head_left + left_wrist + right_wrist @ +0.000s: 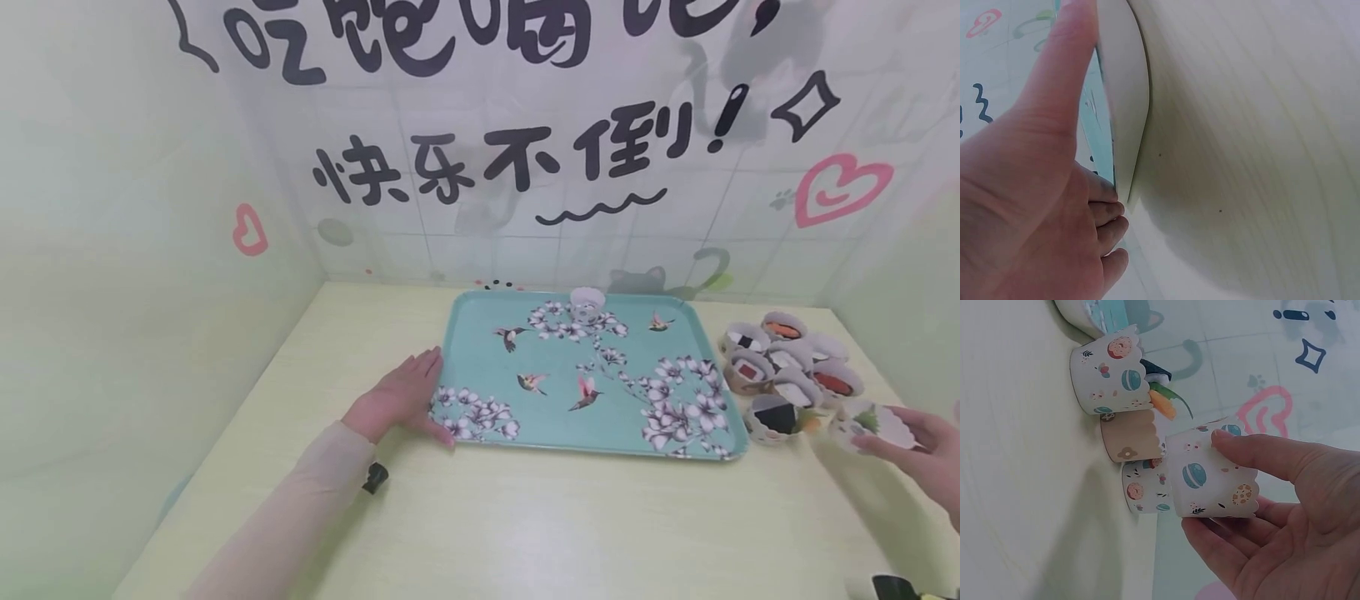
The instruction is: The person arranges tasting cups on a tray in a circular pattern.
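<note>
A flowered blue-green tray (480, 342) lies flat on the table. My left hand (401, 400) rests against its left edge, the thumb toward the near corner; in the left wrist view the thumb (1054, 81) and fingers appear straight along the rim. At the far right, my right hand (918, 450) grips a paper baking cup (847, 425) with something green in it. The right wrist view shows this printed cup (1210, 478) between thumb and fingers, raised off the table. One more paper cup (587, 305) stands on the tray near its back edge.
Several filled paper cups (750, 367) crowd together right of the tray; the nearest (772, 433) holds a dark piece with something orange beside it. A lettered wall (487, 233) rises behind the table, with side walls left and right. Small black objects (375, 477) show beside the forearms.
</note>
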{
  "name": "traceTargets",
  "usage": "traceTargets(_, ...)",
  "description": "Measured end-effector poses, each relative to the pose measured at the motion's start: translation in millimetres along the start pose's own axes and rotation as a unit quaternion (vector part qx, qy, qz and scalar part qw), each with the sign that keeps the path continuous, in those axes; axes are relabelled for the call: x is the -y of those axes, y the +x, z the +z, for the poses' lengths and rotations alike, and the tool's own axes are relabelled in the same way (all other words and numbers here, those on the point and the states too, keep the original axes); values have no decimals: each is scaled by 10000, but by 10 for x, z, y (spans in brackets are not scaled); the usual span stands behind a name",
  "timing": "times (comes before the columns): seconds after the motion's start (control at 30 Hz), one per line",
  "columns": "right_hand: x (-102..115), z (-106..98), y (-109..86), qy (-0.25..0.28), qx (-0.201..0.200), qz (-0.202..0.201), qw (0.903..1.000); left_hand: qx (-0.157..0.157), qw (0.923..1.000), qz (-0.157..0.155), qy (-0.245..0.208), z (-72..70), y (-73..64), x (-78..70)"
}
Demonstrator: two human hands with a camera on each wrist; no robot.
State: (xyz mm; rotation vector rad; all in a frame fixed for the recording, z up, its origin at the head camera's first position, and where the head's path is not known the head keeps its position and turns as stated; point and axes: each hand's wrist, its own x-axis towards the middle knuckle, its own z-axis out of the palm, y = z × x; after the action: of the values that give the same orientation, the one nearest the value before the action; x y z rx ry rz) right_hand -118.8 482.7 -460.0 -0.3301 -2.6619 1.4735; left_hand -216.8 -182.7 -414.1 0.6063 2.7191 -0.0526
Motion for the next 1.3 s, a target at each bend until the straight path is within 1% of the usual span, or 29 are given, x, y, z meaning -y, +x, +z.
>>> traceTargets(0.07,-200,-27,96,171,-38,-63,9998,10,10000,-6,8,2,7,10)
traceTargets(0.13,-350,-49,179,245,-72,-141,9996,-21,10000,-24,22,6,14,20)
traceTargets(0.23,-415,-65,238,241,-144,-264,9993,-47,10000,-40,-22,28,19,30)
traceTargets(0.3,-364,-60,224,239,-165,-353,9990,-29,10000,-36,-79,43,14,29)
traceTargets(0.37,-216,-40,160,133,-98,-350,9993,2,9999,-21,-124,64,4,31)
traceTargets(0.43,-51,-11,72,36,-81,-366,9993,15,9999,-10,-137,71,-6,30)
traceTargets(0.5,193,23,-43,-26,10,-286,9996,-11,10000,-14,-90,70,-10,32)
traceTargets(0.53,152,20,-17,-63,29,-223,9997,-16,10000,-14,-70,69,-10,33)
traceTargets(0.63,-89,3,122,111,-75,-168,9998,-26,10000,-1,-26,65,-4,34)
traceTargets(0.67,-148,-5,169,142,-55,-111,9998,-39,10000,10,-34,63,-3,34)
traceTargets(0.73,-376,-33,308,191,-110,-135,9997,-68,10000,17,-58,58,-2,33)
traceTargets(0.83,-188,2,246,131,-156,-290,9994,-99,9999,34,-66,49,-2,26)
traceTargets(0.93,70,62,143,-92,-241,-442,9987,-71,9999,46,-70,40,-3,18)
traceTargets(1.03,331,151,31,-252,-399,-395,9981,-44,9999,79,-55,43,-1,15)
traceTargets(1.13,613,220,-58,-630,-359,-246,9971,-49,9999,88,-50,45,3,16)
traceTargets(1.2,814,247,-110,-874,-223,-211,9957,-65,9999,75,-29,40,5,18)
traceTargets(1.23,894,256,-129,-1064,-158,-230,9939,-69,10000,65,-19,36,4,19)
traceTargets(1.3,1007,286,-158,-1246,-168,-197,9919,-83,9999,59,15,31,4,22)
